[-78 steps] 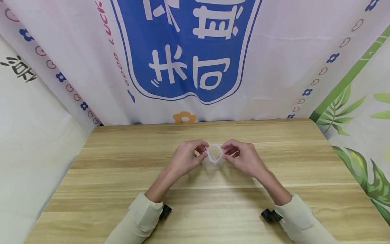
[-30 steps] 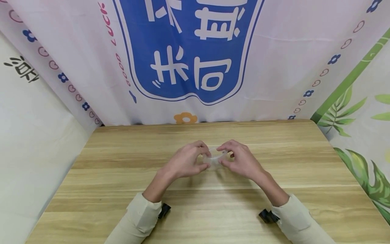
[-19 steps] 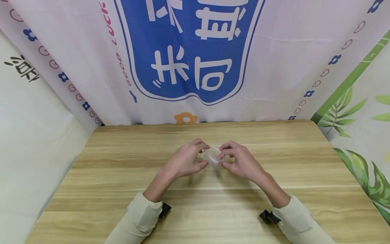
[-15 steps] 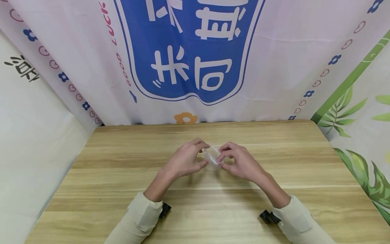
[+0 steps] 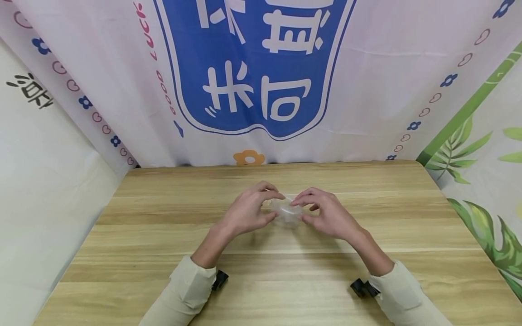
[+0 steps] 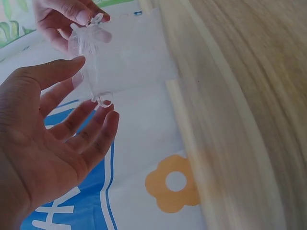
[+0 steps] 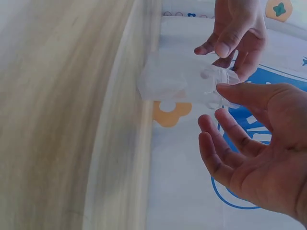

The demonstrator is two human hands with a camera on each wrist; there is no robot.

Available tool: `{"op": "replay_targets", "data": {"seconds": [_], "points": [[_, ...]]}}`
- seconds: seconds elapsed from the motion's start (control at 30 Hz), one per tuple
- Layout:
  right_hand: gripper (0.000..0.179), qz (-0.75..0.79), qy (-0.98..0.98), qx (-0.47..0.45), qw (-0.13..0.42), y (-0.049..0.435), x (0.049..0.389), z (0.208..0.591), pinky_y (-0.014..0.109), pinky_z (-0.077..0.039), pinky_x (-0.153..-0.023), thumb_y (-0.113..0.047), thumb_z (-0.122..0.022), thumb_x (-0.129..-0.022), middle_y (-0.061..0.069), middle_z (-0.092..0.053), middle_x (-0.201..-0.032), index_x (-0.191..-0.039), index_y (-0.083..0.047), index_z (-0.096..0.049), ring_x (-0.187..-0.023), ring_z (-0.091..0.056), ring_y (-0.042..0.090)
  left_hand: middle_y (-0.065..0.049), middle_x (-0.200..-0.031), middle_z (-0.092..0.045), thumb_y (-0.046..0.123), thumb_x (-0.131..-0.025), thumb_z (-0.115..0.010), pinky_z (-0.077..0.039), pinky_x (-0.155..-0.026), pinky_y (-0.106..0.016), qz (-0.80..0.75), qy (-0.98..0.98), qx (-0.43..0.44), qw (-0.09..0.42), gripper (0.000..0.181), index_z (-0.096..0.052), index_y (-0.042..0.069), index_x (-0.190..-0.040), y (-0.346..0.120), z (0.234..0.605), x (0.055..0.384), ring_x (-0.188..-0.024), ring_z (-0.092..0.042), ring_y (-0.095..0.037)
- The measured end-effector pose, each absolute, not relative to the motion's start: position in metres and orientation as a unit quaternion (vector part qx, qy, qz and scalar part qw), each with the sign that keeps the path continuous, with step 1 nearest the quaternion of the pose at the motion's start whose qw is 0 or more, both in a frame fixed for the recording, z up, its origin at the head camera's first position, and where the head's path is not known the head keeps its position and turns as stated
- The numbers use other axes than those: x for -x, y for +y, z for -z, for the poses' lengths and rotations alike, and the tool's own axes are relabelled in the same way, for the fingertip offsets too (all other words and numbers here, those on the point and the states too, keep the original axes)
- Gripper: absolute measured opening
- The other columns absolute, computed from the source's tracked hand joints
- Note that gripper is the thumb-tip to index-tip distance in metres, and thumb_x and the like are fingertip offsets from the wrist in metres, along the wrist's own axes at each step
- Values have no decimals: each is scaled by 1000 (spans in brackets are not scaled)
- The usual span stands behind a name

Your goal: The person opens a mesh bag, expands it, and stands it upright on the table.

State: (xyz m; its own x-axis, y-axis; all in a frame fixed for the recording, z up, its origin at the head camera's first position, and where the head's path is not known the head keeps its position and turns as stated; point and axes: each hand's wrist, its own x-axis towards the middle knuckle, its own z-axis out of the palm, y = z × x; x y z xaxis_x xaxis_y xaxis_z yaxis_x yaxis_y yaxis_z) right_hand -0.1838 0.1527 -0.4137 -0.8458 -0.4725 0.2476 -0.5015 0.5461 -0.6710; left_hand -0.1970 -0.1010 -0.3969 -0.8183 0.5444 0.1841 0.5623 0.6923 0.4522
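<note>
Near the middle of the table a small sheer white drawstring pouch (image 5: 287, 221) stands upright, its neck ruffled. My left hand (image 5: 249, 212) is at its left side, with thumb and index finger around the neck and the other fingers loose. From the right, my right hand (image 5: 328, 218) holds the neck between thumb and index finger. In the left wrist view, small ribbon loops (image 6: 104, 100) stick out at both ends of the neck. The right wrist view shows the pouch's pale, see-through body (image 7: 168, 79) hanging down toward the wood.
The wooden table (image 5: 261, 285) fills the lower part of the head view. At its far edge hangs a printed cloth (image 5: 367, 104) with a blue emblem. Black wrist cameras (image 5: 220, 280) sit below both cuffs.
The pouch mouth, earlier spread into a round ring, now looks narrower and gathered. My right hand has shifted slightly right. My left index finger reaches farther over the neck.
</note>
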Motion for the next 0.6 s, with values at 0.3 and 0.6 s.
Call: {"op": "replay_targets", "data": {"seconds": [0.3,0.6], "points": [[51,-416,-878,-235,-24,156,188,414,43,-67,-89,1,-83,-90,15,-74,-118,-135,-2,-61,-104,-78,29,-8,-134,-71,14,-89,-88,-63,-100,-47,308,-910,279,7,56,-68,12,-142,-111,395,204,-120,-71,-27],[29,-353,-913,-199,-53,145,191,425,34,-65,-77,-3,-81,-92,8,-81,-98,-120,-1,-70,-86,-78,18,-11,-106,-81,3,-95,-78,-64,-80,-27,314,-913,252,-59,41,-69,1,-135,-107,409,210,-95,-78,-18]]}}
